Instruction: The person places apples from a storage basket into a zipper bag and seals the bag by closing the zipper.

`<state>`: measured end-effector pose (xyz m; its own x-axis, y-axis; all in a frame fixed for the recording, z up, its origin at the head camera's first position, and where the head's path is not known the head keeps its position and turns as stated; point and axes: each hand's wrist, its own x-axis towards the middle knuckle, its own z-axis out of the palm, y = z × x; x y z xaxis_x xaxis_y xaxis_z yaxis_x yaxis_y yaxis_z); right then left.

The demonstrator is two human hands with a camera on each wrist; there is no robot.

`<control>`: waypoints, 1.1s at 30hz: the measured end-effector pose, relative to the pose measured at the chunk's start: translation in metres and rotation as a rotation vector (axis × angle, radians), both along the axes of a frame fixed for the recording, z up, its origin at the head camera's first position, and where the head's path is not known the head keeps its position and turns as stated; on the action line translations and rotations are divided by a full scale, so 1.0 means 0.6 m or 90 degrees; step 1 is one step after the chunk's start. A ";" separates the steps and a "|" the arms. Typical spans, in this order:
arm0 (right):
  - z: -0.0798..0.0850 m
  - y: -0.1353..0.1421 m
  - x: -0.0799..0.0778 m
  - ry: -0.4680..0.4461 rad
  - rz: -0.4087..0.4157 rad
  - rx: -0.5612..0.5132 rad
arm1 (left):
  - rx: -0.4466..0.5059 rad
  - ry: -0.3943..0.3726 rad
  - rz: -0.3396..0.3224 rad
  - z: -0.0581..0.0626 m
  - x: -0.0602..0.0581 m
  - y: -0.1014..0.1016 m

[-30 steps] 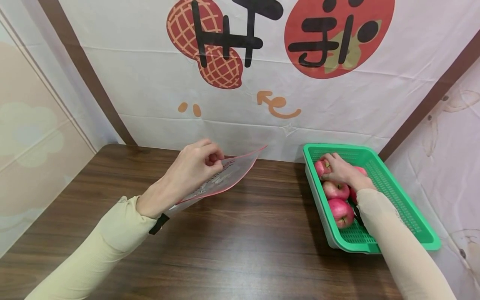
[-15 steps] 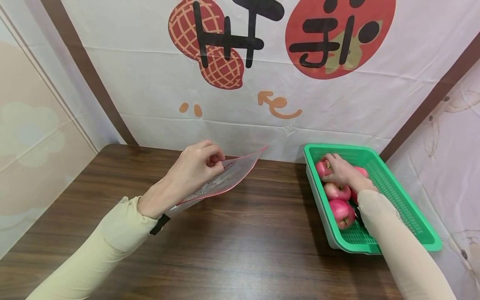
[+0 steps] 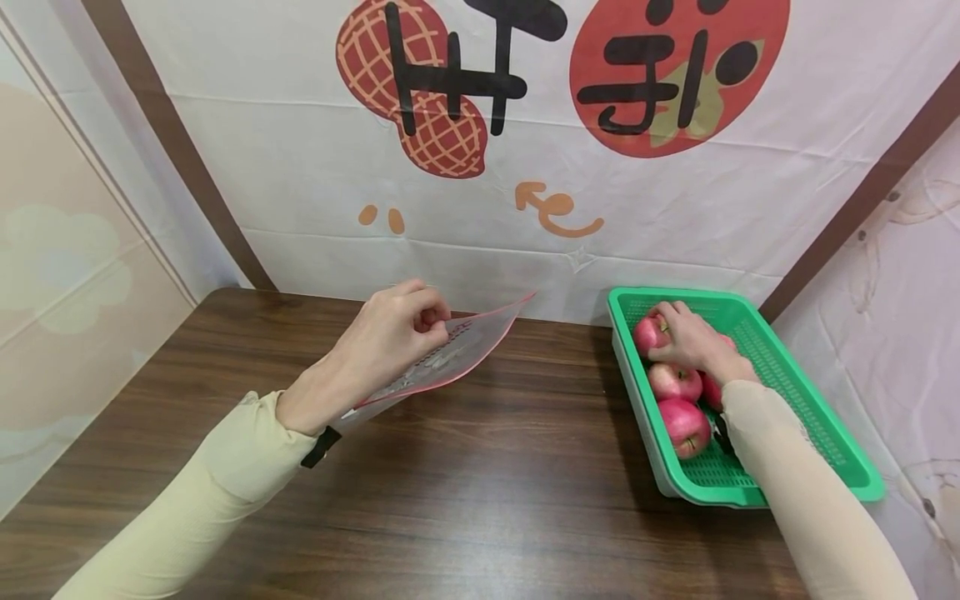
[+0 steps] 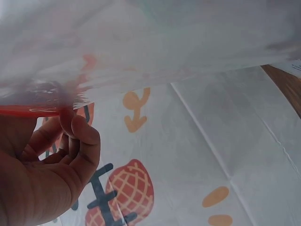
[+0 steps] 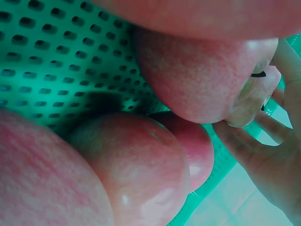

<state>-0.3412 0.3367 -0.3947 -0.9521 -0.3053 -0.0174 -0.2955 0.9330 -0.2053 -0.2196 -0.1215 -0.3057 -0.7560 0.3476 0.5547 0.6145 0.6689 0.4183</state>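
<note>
A printed cloth [image 3: 292, 192] hangs behind the brown wood-grain desk [image 3: 480, 517]. The left hand [image 3: 382, 337] pinches a bag [image 3: 483, 340] between its fingers; the right hand [image 3: 696, 343] has its fingers curled round an apple [image 3: 649, 336] in the green basket [image 3: 813, 393].

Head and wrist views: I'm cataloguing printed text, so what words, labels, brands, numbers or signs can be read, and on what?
No text reads reliably.
Backdrop: large black characters, cut off at the head view's top.
Plastic bag: small print, too small to read.
White patch, left wrist view: tiny marks, unreadable.
</note>
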 end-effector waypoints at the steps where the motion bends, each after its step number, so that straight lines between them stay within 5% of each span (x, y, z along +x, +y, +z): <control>1: 0.001 0.000 0.000 -0.004 -0.004 0.001 | 0.000 0.000 0.001 0.000 0.000 0.000; 33: 0.058 -0.006 0.026 0.057 0.010 -0.004 | -0.003 -0.014 0.000 -0.003 -0.002 0.005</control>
<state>-0.3256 0.3333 -0.3598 -0.9448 -0.3201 0.0701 -0.3276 0.9270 -0.1825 -0.2207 -0.1187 -0.3076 -0.7682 0.3502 0.5359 0.6051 0.6706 0.4292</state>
